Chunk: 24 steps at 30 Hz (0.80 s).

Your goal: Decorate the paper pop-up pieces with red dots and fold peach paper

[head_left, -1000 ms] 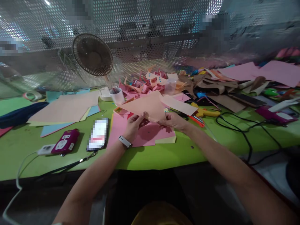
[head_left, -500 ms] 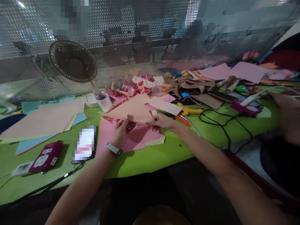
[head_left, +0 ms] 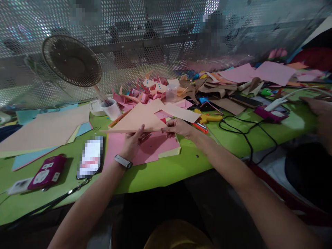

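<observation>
I hold a peach paper triangle (head_left: 137, 120) just above the green tabletop (head_left: 166, 169), its long folded edge toward me. My left hand (head_left: 132, 143) pinches that edge near its middle, thumb on top, a pale watch (head_left: 123, 161) on the wrist. My right hand (head_left: 178, 127) pinches the same edge at its right end, fingers closed on the paper. The triangle hovers over a stack of pink sheets (head_left: 150, 147) that lies near the front edge of the tabletop, about midway along it.

To the left of the stack lies a phone (head_left: 90, 157), and further left a magenta power strip (head_left: 46, 172) with a white plug, both close to the front edge. Toward the left rear, large peach and blue sheets (head_left: 46, 129) are spread flat. A small fan (head_left: 71, 61) stands at the rear left, with a white cup (head_left: 111, 109) beside its foot. A heap of folded pink paper pieces (head_left: 147, 91) sits at the rear centre (quite a pile). Right of my hands lie scissors with yellow handles (head_left: 207, 119) and a black cable (head_left: 241, 131) looping toward the front edge. Brown and pink papers (head_left: 243, 77) clutter the right rear. Another person's hand (head_left: 317, 107) rests at the far right edge. A perforated metal screen (head_left: 155, 31) closes off the back of the tabletop.
</observation>
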{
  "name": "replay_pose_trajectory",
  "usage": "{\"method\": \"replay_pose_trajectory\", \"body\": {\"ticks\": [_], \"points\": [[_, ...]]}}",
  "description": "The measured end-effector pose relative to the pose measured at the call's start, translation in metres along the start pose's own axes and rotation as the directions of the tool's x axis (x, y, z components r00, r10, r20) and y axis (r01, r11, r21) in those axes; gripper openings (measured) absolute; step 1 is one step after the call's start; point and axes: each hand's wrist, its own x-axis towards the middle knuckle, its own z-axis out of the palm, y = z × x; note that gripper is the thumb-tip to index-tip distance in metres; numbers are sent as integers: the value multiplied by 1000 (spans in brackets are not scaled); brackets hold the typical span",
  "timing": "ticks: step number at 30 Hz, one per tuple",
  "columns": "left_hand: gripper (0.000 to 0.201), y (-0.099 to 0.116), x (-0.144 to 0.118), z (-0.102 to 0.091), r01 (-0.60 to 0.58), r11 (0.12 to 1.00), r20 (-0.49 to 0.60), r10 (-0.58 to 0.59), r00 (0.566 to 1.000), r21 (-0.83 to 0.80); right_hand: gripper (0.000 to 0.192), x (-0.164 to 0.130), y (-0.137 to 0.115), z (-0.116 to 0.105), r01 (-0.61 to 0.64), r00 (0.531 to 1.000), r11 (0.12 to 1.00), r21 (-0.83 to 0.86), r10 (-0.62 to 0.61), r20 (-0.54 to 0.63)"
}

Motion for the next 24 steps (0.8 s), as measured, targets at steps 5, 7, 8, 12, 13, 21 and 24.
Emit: {"method": "replay_pose_trajectory", "body": {"ticks": [5,7,8,12,13,21,24], "points": [[32,-2,-1,0,-11,1000,-13,12,1000,3,37,0,-2,3,-25,1000,998,56,25,2],[33,-2,0,1,-5,999,-41,4,999,-33,38,0,-3,4,-8,999,995,104,12,-41],[33,-2,0,2,-5,999,-49,3,999,-54,38,0,-4,5,19,997,990,141,-8,-80],[33,1,-1,6,-34,992,-67,26,997,-122,41,1,-5,7,155,968,918,364,-67,-243],[32,1,-1,7,-43,990,-81,33,996,-133,43,1,-5,9,153,969,898,413,-54,-242],[28,6,-8,25,-33,990,-48,27,998,-137,38,4,-10,41,87,972,900,427,17,-234],[24,11,-10,25,0,993,-83,-9,996,-117,36,-1,-9,40,141,939,886,442,23,-344]]}}
